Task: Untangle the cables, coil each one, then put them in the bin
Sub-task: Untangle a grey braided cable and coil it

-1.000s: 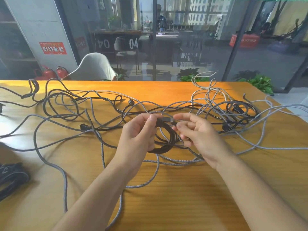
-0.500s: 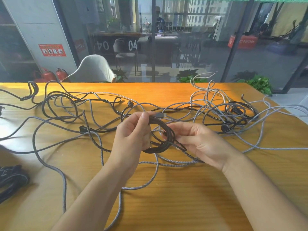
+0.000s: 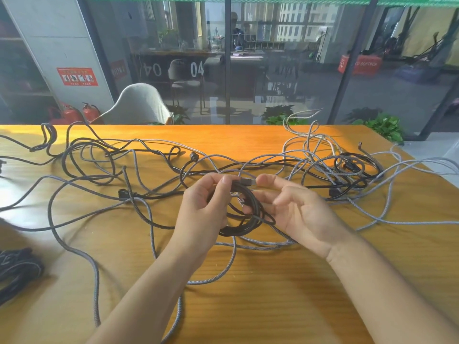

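While grey braided cables (image 3: 139, 212) sprawl tangled across the orange wooden bench (image 3: 273, 281), the left hand (image 3: 201, 214) grips a small black cable coil (image 3: 246, 214); the right hand (image 3: 295, 209), palm-up moments ago, now pinches its grey plug (image 3: 248, 181), suggesting the coil is nearly finished.

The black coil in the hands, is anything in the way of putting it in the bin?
Cannot tell: no bin shows. The left hand grips the black coil above the table; grey cables lie loose underneath, none seen looped through it.
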The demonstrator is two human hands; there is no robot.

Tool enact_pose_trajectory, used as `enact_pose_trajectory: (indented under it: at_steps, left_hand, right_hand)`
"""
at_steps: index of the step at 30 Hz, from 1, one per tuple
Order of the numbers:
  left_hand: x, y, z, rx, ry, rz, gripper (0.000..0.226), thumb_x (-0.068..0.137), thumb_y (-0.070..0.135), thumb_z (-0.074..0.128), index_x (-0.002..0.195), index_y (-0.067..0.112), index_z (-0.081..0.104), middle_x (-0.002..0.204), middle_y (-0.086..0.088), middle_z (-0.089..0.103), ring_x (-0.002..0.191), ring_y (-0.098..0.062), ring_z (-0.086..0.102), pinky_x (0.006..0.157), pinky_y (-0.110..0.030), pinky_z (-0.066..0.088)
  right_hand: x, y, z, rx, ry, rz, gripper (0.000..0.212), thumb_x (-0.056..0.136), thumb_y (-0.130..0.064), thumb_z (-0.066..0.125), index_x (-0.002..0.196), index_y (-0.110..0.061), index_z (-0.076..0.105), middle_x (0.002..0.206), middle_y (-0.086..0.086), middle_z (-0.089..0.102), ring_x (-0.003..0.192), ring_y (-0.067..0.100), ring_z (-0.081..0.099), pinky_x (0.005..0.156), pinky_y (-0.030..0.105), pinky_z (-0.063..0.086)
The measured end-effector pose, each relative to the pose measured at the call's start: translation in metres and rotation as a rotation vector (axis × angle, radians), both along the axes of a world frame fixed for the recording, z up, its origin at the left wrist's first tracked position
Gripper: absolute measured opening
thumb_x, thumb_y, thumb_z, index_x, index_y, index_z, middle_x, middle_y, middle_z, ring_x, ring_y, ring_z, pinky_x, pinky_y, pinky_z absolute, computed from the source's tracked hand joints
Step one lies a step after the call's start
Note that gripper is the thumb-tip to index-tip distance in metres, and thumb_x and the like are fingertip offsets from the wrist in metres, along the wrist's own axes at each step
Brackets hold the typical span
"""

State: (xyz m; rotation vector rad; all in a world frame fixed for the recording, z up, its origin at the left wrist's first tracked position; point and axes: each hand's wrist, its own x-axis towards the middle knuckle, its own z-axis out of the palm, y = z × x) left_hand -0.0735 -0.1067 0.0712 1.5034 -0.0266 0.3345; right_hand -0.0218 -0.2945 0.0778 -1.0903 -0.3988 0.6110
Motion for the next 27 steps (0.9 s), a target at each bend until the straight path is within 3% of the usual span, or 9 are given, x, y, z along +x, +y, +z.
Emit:
enact_pose_trajectory:
  at_steps: [4,8,9,12,13,16,19,22,27]
  left_hand:
    - [0.0,-0.001,-0.002,0.088,-0.029,0.043,0.024,0.11,0.024,0.051,0.103,0.017,0.073,0.056,0.018,0.049,0.05,-0.006,0.037,0.049,-0.02,0.031]
    - [0.0,-0.003,-0.003,0.099,-0.028,0.063,0.023,0.11,0.023,0.05,0.106,0.015,0.071,0.056,0.019,0.051,0.049,-0.006,0.039,0.049,-0.019,0.032]
    - [0.0,-0.004,-0.004,0.097,-0.03,0.065,0.022,0.11,0.024,0.051,0.106,0.016,0.071,0.056,0.018,0.05,0.05,-0.007,0.038,0.049,-0.02,0.032]
    - [0.001,-0.006,-0.005,0.108,-0.032,0.067,0.023,0.11,0.026,0.05,0.107,0.016,0.071,0.058,0.017,0.049,0.051,-0.007,0.038,0.049,-0.02,0.033]
    - [0.001,-0.007,-0.005,0.114,-0.034,0.069,0.023,0.11,0.026,0.05,0.107,0.017,0.071,0.059,0.016,0.047,0.052,-0.008,0.038,0.049,-0.02,0.033]
    - [0.002,-0.006,-0.006,0.109,-0.033,0.087,0.022,0.109,0.029,0.051,0.107,0.019,0.07,0.059,0.014,0.045,0.054,-0.008,0.039,0.049,-0.021,0.034]
    - [0.003,-0.001,-0.007,0.114,-0.032,0.102,0.022,0.109,0.029,0.051,0.107,0.018,0.071,0.059,0.013,0.045,0.054,-0.009,0.038,0.049,-0.021,0.034]
    - [0.004,0.003,-0.007,0.103,-0.018,0.12,0.023,0.109,0.028,0.051,0.106,0.02,0.072,0.06,0.01,0.043,0.054,-0.009,0.037,0.048,-0.02,0.034]
    - [0.005,0.006,-0.006,0.096,-0.002,0.113,0.024,0.109,0.031,0.05,0.106,0.02,0.071,0.06,0.012,0.042,0.054,-0.009,0.036,0.049,-0.022,0.033]
  right_hand:
    - [-0.014,0.02,-0.01,-0.195,-0.236,-0.111,0.059,0.081,0.007,0.074,0.13,-0.017,0.052,0.1,0.008,0.064,0.094,0.019,0.061,0.09,0.031,0.052]
    - [-0.02,0.036,-0.016,-0.335,-0.485,-0.439,0.046,0.088,-0.006,0.081,0.121,-0.024,0.055,0.096,0.003,0.078,0.092,0.023,0.075,0.091,0.049,0.06]
    - [-0.021,0.036,-0.017,-0.378,-0.559,-0.502,0.043,0.088,-0.011,0.083,0.119,-0.026,0.056,0.095,0.0,0.079,0.09,0.019,0.076,0.088,0.046,0.061]
    - [-0.023,0.033,-0.022,-0.583,-0.952,-0.756,0.034,0.086,-0.023,0.086,0.113,-0.026,0.065,0.095,-0.015,0.077,0.092,0.0,0.072,0.082,0.017,0.055]
    - [-0.024,0.033,-0.024,-0.614,-1.083,-0.832,0.029,0.087,-0.024,0.085,0.111,-0.023,0.07,0.099,-0.016,0.076,0.094,-0.002,0.07,0.082,0.016,0.054]
    - [-0.02,0.034,-0.029,-0.613,-1.266,-0.934,0.015,0.089,-0.025,0.083,0.101,-0.018,0.078,0.111,-0.009,0.073,0.099,0.007,0.07,0.078,0.029,0.057]
    - [-0.018,0.032,-0.026,-0.498,-1.174,-0.881,0.01,0.089,-0.022,0.084,0.095,-0.016,0.079,0.114,-0.004,0.069,0.105,0.014,0.067,0.085,0.03,0.055]
    - [-0.019,0.027,-0.016,-0.344,-0.922,-0.762,0.007,0.09,-0.019,0.08,0.096,-0.019,0.075,0.103,-0.008,0.075,0.103,0.019,0.071,0.091,0.034,0.055]
    - [-0.008,0.018,-0.007,-0.107,-0.582,-0.722,0.014,0.087,-0.022,0.079,0.096,-0.015,0.07,0.095,0.014,0.076,0.095,0.03,0.074,0.09,0.042,0.058]
